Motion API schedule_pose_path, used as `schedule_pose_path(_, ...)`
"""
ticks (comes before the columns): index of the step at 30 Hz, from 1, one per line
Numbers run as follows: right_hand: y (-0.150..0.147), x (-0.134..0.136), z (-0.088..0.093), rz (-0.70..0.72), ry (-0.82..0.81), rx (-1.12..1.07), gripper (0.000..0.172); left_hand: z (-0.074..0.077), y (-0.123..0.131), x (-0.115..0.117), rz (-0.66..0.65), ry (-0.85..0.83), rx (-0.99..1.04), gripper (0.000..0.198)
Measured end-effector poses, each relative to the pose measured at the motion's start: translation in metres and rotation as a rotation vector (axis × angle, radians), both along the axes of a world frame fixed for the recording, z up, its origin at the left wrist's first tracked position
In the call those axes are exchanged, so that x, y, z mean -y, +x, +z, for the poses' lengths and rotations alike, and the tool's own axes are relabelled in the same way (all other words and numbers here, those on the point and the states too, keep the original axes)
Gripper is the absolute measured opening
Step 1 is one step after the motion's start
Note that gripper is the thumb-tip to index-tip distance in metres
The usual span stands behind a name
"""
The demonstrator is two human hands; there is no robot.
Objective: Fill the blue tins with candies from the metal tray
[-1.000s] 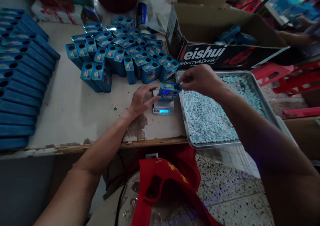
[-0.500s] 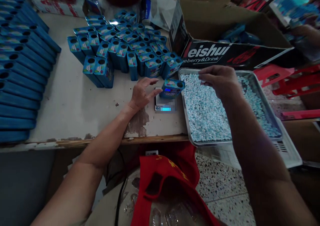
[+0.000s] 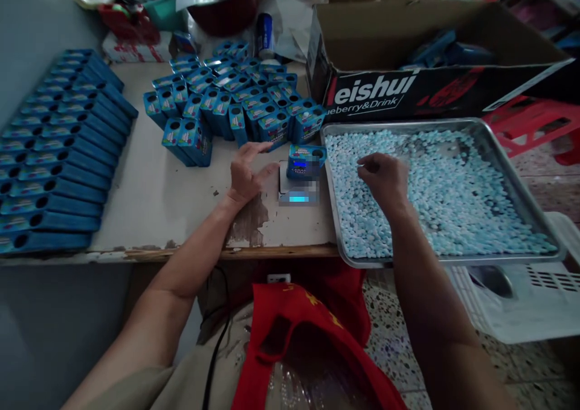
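L hand (image 3: 244,179): fingers released & spread, just beside scale, gripping nothing
R hand (image 3: 388,183): thumb & fingertips drawn tog. above sweets; can't tell if pinching one
Box on scale (image 3: 304,163): upright, btw L & R fingers, apart fr. both
Scale (image 3: 285,185): under that box, just rt of L thumb
Sweets (image 3: 362,232): pale blue/white, below & around R fingers, in tray (image 3: 332,217)
Loose boxes (image 3: 211,103): on worktop (image 3: 145,217), just beyond L fingers
Rows of boxes (image 3: 81,162): well left of L fingers
Carton (image 3: 471,93): beyond R fingers, some blue items in it
Progress: prob. partway; 1 box on scale, plenty of sweets left; which boxes are full, unclear
Hard to see: scale readout pixelated; box holes dark; R palm hidden; carton contents mostly behind its wall
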State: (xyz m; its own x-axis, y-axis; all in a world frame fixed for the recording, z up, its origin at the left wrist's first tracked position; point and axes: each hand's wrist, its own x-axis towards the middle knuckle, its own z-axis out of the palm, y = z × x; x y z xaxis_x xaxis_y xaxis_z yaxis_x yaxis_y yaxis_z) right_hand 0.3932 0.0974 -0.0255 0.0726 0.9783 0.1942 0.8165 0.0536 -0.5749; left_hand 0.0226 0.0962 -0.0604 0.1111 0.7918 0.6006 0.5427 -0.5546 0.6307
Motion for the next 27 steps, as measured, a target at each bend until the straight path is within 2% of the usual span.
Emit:
schedule_pose_path(4, -0.001, 0.003, 0.0, 0.038, 0.016, 0.033, 0.021, 0.025, 0.014, -0.006, 0.023, 0.036, -0.134, 0.081)
schedule_pose_path(8, -0.016, 0.01, 0.012, 0.047, 0.027, -0.27, 0.012, 0.04, 0.033, -0.018, -0.031, -0.01, -0.169, 0.087)
schedule_pose_path(11, -0.039, 0.014, 0.033, 0.139, 0.093, -0.404, 0.009, 0.04, 0.039, -0.021, -0.082, -0.056, -0.127, 0.095)
schedule_pose_path(14, -0.065, 0.009, 0.06, 0.274, 0.157, -0.281, 0.008, 0.036, 0.039, -0.021, -0.094, -0.06, -0.162, 0.102)
schedule_pose_path(17, -0.083, -0.005, 0.078, 0.402, 0.076, -0.146, 0.01, 0.035, 0.041, -0.025, -0.094, -0.065, -0.233, 0.107)
schedule_pose_path(19, -0.086, -0.012, 0.083, 0.426, 0.028, -0.138, 0.01, 0.036, 0.048, -0.028, -0.106, -0.083, -0.274, 0.107)
schedule_pose_path(21, -0.082, -0.013, 0.085, 0.354, 0.051, -0.198, 0.011, 0.038, 0.06, -0.027, -0.124, -0.1, -0.326, 0.1)
schedule_pose_path(24, -0.058, -0.001, 0.081, 0.167, 0.098, -0.25, 0.009, 0.045, 0.079, -0.017, -0.162, -0.151, -0.442, 0.067)
schedule_pose_path(25, -0.046, 0.005, 0.075, 0.126, 0.085, -0.204, 0.008, 0.048, 0.083, -0.012, -0.17, -0.176, -0.487, 0.052)
schedule_pose_path(27, -0.019, 0.015, 0.057, 0.052, 0.045, -0.037, 0.01, 0.057, 0.077, -0.004, -0.146, -0.177, -0.569, 0.035)
